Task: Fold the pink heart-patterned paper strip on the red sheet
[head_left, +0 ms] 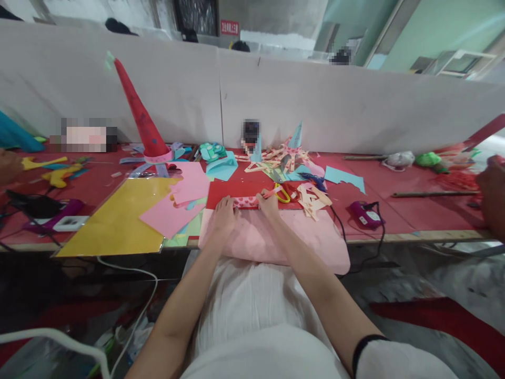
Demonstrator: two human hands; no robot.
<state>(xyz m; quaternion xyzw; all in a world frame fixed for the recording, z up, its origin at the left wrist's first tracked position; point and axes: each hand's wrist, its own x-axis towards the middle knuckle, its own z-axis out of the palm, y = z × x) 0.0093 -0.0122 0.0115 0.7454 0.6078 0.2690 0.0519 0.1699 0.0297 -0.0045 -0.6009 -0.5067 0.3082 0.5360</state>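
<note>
I have both hands at the near edge of the desk (418, 216), working over a red sheet (224, 190) that overlaps a larger pale pink sheet (252, 231). The heart-patterned pink strip (245, 202) lies flat across the red sheet, stretched between my hands. My left hand (224, 213) rests at its left end, fingers partly bent and pointing forward; I can't tell whether they pinch the strip or only press it down. My right hand (269, 204) is at the other end with its fingers curled in, nearly closed. A slim reddish piece shows just beyond them, and I can't make out whether it is held, nor how firmly the strip is.

Just right of that hand I see yellow-handled scissors (281, 193), then a loose pile of pale strips (313, 200), with a dark blue glue gun (313, 180) behind it. To my left lie pink paper offcuts (191, 184) and a yellow sheet (122, 218); behind them stands a tall red cone (138, 110), leaning left.
</note>
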